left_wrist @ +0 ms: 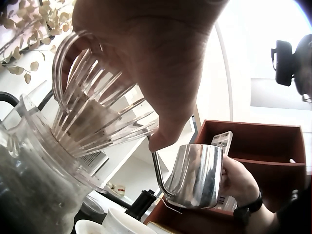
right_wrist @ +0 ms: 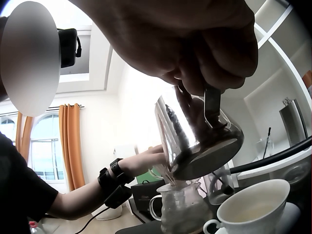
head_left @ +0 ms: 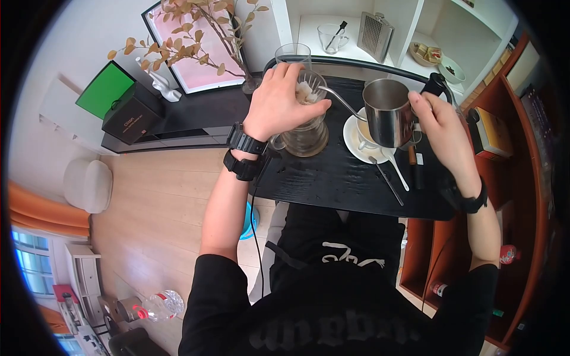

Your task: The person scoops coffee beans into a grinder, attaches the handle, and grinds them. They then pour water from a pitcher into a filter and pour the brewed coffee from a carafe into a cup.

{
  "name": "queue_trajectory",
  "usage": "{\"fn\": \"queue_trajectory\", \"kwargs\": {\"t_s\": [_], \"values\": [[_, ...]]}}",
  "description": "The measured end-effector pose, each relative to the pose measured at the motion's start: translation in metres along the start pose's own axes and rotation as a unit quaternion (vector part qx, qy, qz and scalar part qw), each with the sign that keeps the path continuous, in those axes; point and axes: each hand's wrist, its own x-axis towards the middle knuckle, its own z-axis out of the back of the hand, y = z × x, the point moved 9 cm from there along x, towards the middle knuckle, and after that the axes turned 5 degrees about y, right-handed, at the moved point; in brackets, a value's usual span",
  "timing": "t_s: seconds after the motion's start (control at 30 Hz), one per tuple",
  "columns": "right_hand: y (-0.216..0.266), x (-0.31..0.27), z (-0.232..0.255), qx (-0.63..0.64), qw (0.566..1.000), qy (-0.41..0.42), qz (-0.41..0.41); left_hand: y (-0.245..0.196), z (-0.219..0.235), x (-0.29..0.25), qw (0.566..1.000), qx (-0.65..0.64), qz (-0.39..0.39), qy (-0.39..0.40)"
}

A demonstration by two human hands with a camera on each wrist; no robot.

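My left hand (head_left: 279, 104) grips the rim of a clear ribbed coffee dripper (left_wrist: 92, 112), fingers on the far side, thumb stretched along the right. A pale paper filter (head_left: 304, 92) shows inside it. Below the dripper stands a glass coffee pot (head_left: 306, 142) with a side handle. My right hand (head_left: 442, 121) holds a steel gooseneck pitcher (head_left: 389, 121) by its handle. The pitcher is raised above a white cup (right_wrist: 253, 207) on a saucer (head_left: 352, 144), its thin spout (head_left: 343, 101) reaching left to the dripper's rim. Light liquid shows in the cup.
A white spoon (head_left: 401, 169) leans off the saucer beside a thin metal stick (head_left: 389, 184). A clear glass (head_left: 292, 53) stands behind the dripper. The black tray table (head_left: 332, 184) has a raised back rail. Shelves (head_left: 323, 21) hold a glass mug and a flask.
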Motion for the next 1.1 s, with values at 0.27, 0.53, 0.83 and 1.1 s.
{"fn": "queue_trajectory", "kwargs": {"t_s": [0.27, 0.53, 0.83, 1.1], "values": [[-0.025, -0.022, -0.015, 0.031, 0.999, 0.004, -0.036, 0.002, -0.002, 0.001, 1.0, -0.002, 0.007, 0.008], [-0.027, -0.038, -0.015, -0.02, 1.0, -0.014, -0.016, 0.002, -0.002, 0.001, 1.0, -0.003, 0.007, 0.017], [-0.064, -0.085, -0.001, 0.208, 0.976, -0.043, -0.058, -0.001, 0.0, 0.0, 1.0, 0.002, -0.004, 0.006], [-0.154, -0.163, 0.053, 0.211, 0.945, -0.2, -0.151, -0.004, 0.001, 0.003, 1.0, -0.003, -0.019, 0.006]]}}
